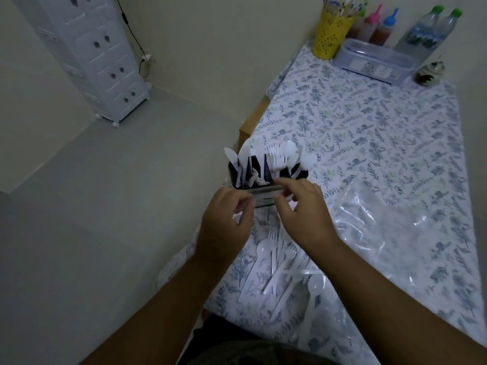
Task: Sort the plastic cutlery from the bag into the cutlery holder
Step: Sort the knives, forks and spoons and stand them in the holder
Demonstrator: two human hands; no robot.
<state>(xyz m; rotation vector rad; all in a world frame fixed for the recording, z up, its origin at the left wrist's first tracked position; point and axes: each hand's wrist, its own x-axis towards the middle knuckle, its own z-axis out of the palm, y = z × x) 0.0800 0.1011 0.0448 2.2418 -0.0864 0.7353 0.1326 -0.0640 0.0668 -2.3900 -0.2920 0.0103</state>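
just beyond the fingers of both hands, at the near left corner of the table (369,133), stands the black cutlery holder (266,172), with white plastic knives, forks and spoons standing upright in its compartments. the left hand (224,219) has its fingers (243,204) curled, seemingly pinching one end of a thin, blurred clear-and-white piece (264,192) that lies across the front of the holder; what that piece is cannot be told. the right hand (303,209) meets the other end of it, fingers (283,184) bent and thumb tucked under, apparently pinching too. below the fingers, towards the person, a loose heap of white plastic cutlery (276,264) lies on the floral tablecloth, forks and spoons crossing one another, partly on the clear plastic bag (382,219), which spreads flat to the right of the right hand. well beyond the fingers, at the far end of the table, stand a yellow cup (330,35) of sticks, sauce bottles (379,27), a clear lidded box (374,60) and two water bottles (427,30).
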